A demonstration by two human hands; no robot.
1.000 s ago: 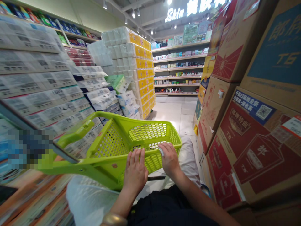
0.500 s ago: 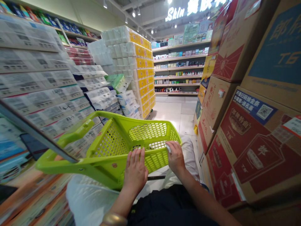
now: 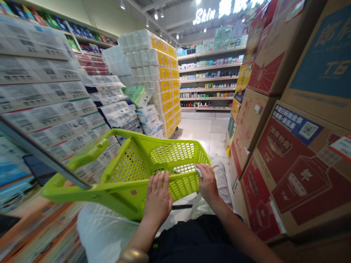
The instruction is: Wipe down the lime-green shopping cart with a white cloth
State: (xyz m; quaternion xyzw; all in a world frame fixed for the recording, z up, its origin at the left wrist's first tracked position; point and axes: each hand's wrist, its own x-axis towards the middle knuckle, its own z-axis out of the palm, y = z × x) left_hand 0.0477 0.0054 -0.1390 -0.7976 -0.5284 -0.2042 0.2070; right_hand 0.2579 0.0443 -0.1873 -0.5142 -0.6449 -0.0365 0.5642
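Observation:
A bright green plastic shopping cart (image 3: 117, 195) with perforated walls stands crosswise before me, its handle end to the left. My left hand (image 3: 159, 197) rests on the near rim, fingers stretched out side by side and nothing visible in them. Farther right, at the cart's front corner, my right hand (image 3: 207, 180) is closed on a small white cloth (image 3: 199, 171) pressed at the rim. Most of the cloth is hidden under the fingers. Inside the basket I see the perforated wall (image 3: 126, 164) and the bottom grid.
Stacked printed cartons (image 3: 301, 171) rise close on my right. Wrapped paper packs (image 3: 49, 95) and a tall pile of yellow-sided tissue rolls (image 3: 167, 87) line the left. Clear plastic wrap (image 3: 101, 230) lies below the cart. Tiled floor (image 3: 203, 128) leads to shelves (image 3: 208, 78) at the back.
My right hand has shifted slightly to the right along the rim with the white cloth. My left hand and the cart stay in place.

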